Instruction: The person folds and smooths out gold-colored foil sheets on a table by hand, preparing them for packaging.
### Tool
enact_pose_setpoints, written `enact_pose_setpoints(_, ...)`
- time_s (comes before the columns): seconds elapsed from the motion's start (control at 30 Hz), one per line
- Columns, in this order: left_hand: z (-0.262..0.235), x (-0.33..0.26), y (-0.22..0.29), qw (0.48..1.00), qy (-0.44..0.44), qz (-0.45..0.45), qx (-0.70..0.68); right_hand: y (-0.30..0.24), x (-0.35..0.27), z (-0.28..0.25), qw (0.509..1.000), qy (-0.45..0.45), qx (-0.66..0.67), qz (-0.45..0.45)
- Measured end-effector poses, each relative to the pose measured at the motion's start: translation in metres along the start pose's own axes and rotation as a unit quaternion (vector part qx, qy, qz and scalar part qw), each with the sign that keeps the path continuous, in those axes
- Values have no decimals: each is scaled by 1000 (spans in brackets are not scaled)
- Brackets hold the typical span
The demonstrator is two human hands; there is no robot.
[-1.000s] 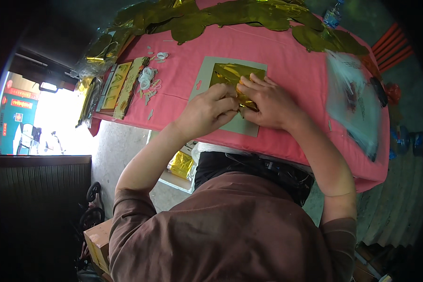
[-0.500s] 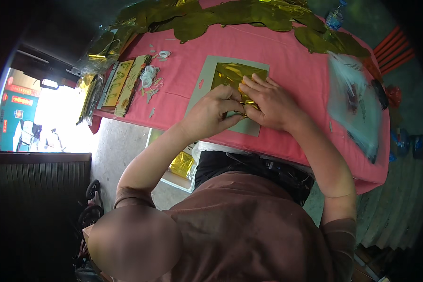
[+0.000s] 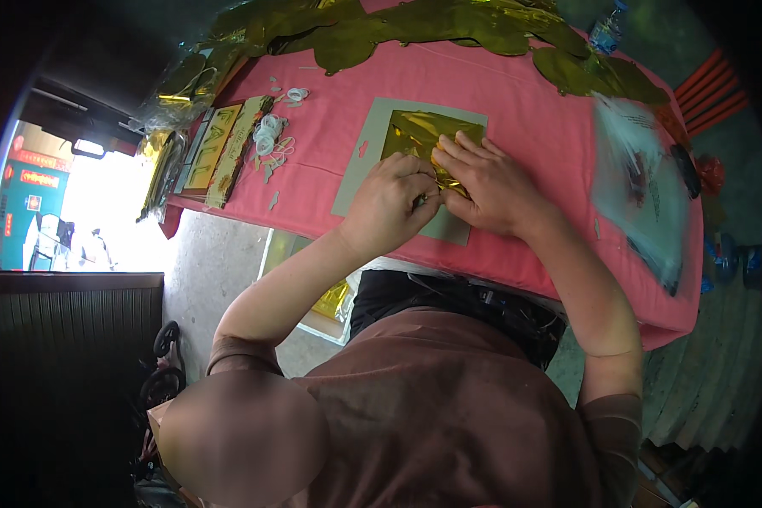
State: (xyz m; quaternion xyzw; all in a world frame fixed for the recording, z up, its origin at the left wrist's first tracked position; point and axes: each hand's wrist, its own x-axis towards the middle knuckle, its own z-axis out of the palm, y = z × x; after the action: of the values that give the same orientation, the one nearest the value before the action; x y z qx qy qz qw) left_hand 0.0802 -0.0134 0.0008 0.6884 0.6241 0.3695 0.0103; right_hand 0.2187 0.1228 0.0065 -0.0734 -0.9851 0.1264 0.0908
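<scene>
Gold foil [image 3: 415, 129] lies folded flat on a grey card [image 3: 366, 165], middle of the near half of the tabletop [image 3: 339, 80], pink cloth under it. Card sits slightly askew, margin showing on the left and along the far side; hook-shaped cutout near its left edge.

Left hand [image 3: 395, 199]: fingers curled in, thumb and fingertips pressed together, pinching the foil at its near edge. Exact contact partly hidden by the hand itself. Right hand [image 3: 493, 184]: fingers extended, slightly spread, laid flat over the right part of the foil. Its thumb points left, close beside the left fingertips.

Left side of tabletop: white ribbon coils [image 3: 267, 135], a smaller white roll [image 3: 296, 94] just beyond, small pale scraps around both. Left of the coils, a row of printed packets [image 3: 210, 157] near the tabletop edge.

Far edge: large gold foil shapes [image 3: 449, 25] overlapping in a band. Plastic bottle [image 3: 605, 35] behind them on the right. Right side: clear plastic bag [image 3: 639, 199], contents blurred, with a dark object [image 3: 684, 169] beside it.

Floor below: open white box [image 3: 322, 326] with more gold material inside, partly behind the left forearm.
</scene>
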Motion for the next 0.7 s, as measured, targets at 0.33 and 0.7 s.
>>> enact_pose_setpoints(0.33, -5, 8, 19, 995, -4, -83, 51, 3, -2, -2, 999, 3, 36, 3)
enact_pose_setpoints(0.7, -10, 5, 6, 995, -57, 65, 40, 5, -6, 11, 998, 52, -7, -21)
